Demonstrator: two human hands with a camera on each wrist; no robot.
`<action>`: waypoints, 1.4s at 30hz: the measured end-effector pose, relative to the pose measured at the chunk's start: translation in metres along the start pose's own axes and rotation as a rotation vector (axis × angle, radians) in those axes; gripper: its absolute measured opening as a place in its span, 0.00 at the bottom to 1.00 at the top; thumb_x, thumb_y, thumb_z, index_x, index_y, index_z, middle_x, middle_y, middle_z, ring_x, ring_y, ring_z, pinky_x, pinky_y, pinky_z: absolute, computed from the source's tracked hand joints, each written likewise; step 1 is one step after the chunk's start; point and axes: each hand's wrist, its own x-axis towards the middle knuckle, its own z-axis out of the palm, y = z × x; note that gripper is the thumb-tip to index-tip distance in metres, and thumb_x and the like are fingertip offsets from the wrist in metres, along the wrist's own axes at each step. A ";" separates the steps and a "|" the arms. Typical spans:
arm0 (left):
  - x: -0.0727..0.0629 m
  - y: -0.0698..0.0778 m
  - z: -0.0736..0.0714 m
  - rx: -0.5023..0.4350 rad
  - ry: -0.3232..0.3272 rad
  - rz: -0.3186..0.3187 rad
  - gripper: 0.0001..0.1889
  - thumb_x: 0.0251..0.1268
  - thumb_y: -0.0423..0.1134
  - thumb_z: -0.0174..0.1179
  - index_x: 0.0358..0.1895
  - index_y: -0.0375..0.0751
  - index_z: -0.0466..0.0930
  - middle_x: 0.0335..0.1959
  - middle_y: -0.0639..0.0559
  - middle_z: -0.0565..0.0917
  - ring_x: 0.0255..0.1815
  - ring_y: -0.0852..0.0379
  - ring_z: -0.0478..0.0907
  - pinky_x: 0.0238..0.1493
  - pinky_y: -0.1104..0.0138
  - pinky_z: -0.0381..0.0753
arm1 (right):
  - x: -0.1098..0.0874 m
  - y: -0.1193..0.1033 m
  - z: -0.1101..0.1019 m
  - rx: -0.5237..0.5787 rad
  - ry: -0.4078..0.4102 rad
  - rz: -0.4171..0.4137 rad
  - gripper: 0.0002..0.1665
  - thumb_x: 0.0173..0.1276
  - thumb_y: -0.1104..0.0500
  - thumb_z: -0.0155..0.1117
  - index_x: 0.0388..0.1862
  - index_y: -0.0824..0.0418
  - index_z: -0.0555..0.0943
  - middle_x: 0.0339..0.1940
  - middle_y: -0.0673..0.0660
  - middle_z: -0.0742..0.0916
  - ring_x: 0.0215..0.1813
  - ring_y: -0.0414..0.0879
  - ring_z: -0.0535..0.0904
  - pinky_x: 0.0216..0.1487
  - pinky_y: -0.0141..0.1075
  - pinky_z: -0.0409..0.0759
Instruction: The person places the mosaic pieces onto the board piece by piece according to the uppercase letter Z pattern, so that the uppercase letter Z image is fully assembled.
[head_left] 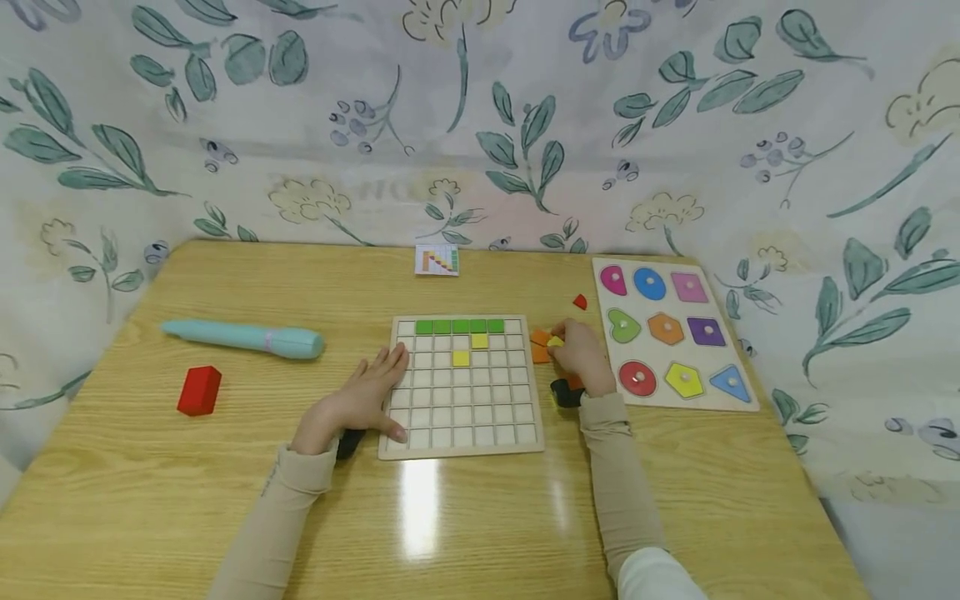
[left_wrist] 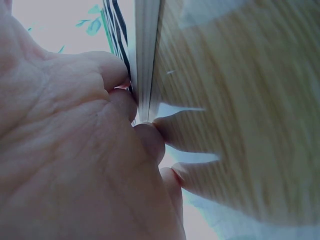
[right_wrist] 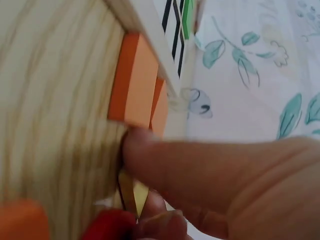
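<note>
A square wooden grid board (head_left: 442, 417) lies at mid-table. Green tiles (head_left: 461, 326) form a row along its top, with one yellow tile (head_left: 479, 341) just below and another yellow tile (head_left: 461, 358) lower left. My left hand (head_left: 356, 404) rests along the board's left edge, fingers extended; the left wrist view shows its fingertips at the board's side. Right of the board, my right hand (head_left: 583, 354) pinches a yellow tile (right_wrist: 140, 195) between thumb and fingers. Orange tiles (head_left: 540, 353) lie beside it, and a red piece (right_wrist: 107, 227) shows close under the fingers in the right wrist view.
At right lies a puzzle board with coloured knobbed shapes (head_left: 665, 328); a small red piece (head_left: 581, 302) is near its left edge. A pattern card (head_left: 437, 259) lies at the back. A turquoise bat-shaped object (head_left: 240, 337) and a red block (head_left: 199, 391) are at left.
</note>
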 end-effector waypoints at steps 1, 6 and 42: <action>-0.001 0.000 0.000 0.001 0.001 -0.002 0.68 0.39 0.52 0.75 0.76 0.30 0.35 0.78 0.35 0.31 0.78 0.34 0.26 0.74 0.37 0.27 | -0.001 0.000 0.000 0.006 -0.010 0.006 0.22 0.67 0.61 0.62 0.56 0.71 0.74 0.56 0.69 0.81 0.58 0.61 0.77 0.61 0.50 0.76; -0.002 0.000 0.000 0.005 0.009 0.003 0.68 0.39 0.52 0.75 0.76 0.29 0.35 0.78 0.34 0.32 0.78 0.33 0.26 0.74 0.37 0.28 | -0.004 0.000 -0.002 0.024 -0.036 0.011 0.24 0.66 0.58 0.62 0.56 0.71 0.73 0.53 0.68 0.82 0.50 0.57 0.77 0.56 0.48 0.77; -0.005 0.001 0.001 0.001 0.014 0.001 0.68 0.38 0.51 0.76 0.76 0.28 0.36 0.78 0.33 0.33 0.78 0.33 0.28 0.74 0.37 0.29 | -0.005 -0.017 0.002 0.149 -0.027 -0.126 0.21 0.64 0.62 0.61 0.55 0.68 0.77 0.53 0.67 0.83 0.53 0.58 0.80 0.58 0.48 0.78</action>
